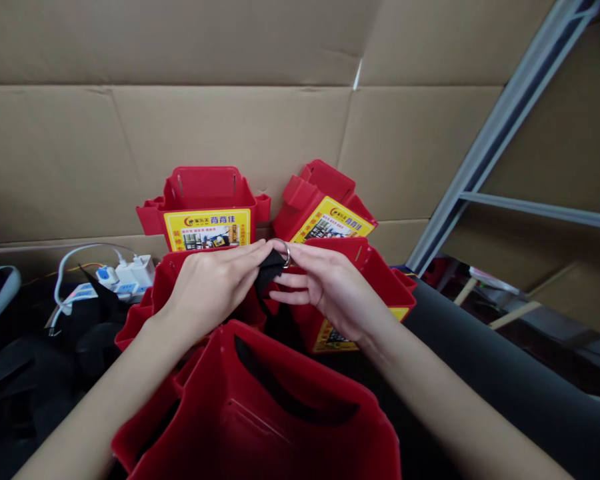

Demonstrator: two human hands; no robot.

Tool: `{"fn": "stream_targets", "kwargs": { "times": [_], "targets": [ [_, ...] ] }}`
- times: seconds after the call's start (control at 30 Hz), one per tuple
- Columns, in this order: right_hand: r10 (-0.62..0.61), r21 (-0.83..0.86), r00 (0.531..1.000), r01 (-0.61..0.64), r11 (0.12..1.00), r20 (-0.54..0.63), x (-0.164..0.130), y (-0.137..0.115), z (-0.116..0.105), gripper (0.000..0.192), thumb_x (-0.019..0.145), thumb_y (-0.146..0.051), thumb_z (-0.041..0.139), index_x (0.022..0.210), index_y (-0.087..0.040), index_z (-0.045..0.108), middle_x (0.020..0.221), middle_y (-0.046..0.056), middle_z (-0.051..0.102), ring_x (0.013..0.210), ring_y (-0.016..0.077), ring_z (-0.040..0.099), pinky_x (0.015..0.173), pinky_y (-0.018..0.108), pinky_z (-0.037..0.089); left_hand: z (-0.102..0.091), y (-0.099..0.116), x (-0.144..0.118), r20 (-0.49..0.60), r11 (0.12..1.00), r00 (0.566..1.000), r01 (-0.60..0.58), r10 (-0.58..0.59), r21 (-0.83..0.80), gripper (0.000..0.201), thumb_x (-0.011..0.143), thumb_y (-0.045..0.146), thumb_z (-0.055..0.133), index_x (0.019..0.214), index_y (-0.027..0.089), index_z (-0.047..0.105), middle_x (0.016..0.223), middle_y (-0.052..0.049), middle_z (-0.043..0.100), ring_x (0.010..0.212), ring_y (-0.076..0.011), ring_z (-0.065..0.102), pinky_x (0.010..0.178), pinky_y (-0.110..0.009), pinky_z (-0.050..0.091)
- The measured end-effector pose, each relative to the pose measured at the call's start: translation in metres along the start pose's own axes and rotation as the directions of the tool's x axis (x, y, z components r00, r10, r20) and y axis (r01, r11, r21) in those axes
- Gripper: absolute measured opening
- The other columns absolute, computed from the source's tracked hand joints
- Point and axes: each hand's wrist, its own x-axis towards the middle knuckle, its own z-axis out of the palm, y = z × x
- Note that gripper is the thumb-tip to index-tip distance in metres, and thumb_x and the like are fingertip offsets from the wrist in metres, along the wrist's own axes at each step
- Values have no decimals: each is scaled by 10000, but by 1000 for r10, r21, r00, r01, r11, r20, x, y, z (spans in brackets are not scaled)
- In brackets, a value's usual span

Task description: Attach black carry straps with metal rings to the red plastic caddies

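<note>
Two hands meet mid-frame over a cluster of red plastic bins. Far left: a white power strip [125, 277] with plugs and a white cable, on a dark surface, well apart from the work. Left hand [211, 283] pinches the black webbing strap [269, 270] between thumb and fingertips, fingers closed on the fabric. Strap end sits at the centre, above the gap between the bins, and trails down toward the front bin. Metal ring [283, 251] sits at the top of the strap; right hand [330, 287] grips it with thumb and index, other fingers loosely spread beneath. Looks like the strap is being fed through or folded over the ring.

To do it well: keep the strap flat and untwisted, hold the ring steady with the right, push fabric with the left in short feeds, keep tension so the ring doesn't slip off.

Front bin [260, 427] is closest, open, with a dark handle slot. Behind the hands, two bins with yellow labels: one upright [205, 200], one tilted [325, 203]. Cardboard wall [230, 100] behind; grey metal shelf frame [505, 133] at right.
</note>
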Motion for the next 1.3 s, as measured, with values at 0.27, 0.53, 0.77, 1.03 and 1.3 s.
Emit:
{"fn": "stream_targets", "kwargs": {
  "times": [0.27, 0.53, 0.77, 1.03, 1.3],
  "targets": [
    [-37, -64, 998, 40, 997, 42, 7, 4, -7, 134, 743, -219, 685, 843, -155, 623, 775, 4, 654, 636, 87, 636, 652, 289, 595, 0, 1, -1, -12, 1000, 1000, -15, 15, -17, 364, 886, 222, 416, 1218, 225, 565, 1222, -2, 589, 1087, -181, 594, 956, -331, 470],
    [23, -157, 999, -17, 987, 39, 4, 5, -1, 210, 697, -290, 722, 710, -126, 592, 670, -19, 581, 608, 52, 586, 641, 234, 582, 0, 5, -2, 35, 999, 999, -14, 13, 35, 358, 863, 189, 431, 1173, 233, 603, 1201, -26, 606, 1037, -208, 623, 913, -361, 495],
    [0, -204, 997, 16, 979, 82, 3, 2, -5, 191, 691, -252, 716, 695, -123, 576, 619, -28, 587, 590, 55, 590, 644, 227, 571, -9, 0, 3, 122, 983, 990, -48, 70, -176, 459, 811, 143, 462, 1255, 240, 524, 1255, -11, 580, 1126, -181, 562, 1006, -353, 416],
    [-36, -270, 997, 55, 961, 74, 2, 4, -3, 62, 740, -171, 640, 765, -134, 597, 685, -17, 621, 607, 60, 613, 604, 180, 551, -11, 3, 8, 140, 840, 978, -56, 155, -539, 422, 743, 288, 671, 1147, 206, 581, 1210, -56, 593, 1141, -184, 523, 997, -283, 390],
    [-47, -148, 999, 50, 988, 24, 3, 6, -1, 107, 819, -173, 539, 736, -163, 473, 752, -2, 635, 635, 105, 658, 633, 264, 580, -4, 1, 7, 136, 793, 985, 168, -108, -585, 233, 751, 285, 653, 954, 189, 592, 1039, -49, 643, 961, -182, 589, 846, -290, 464]
  ]
}}
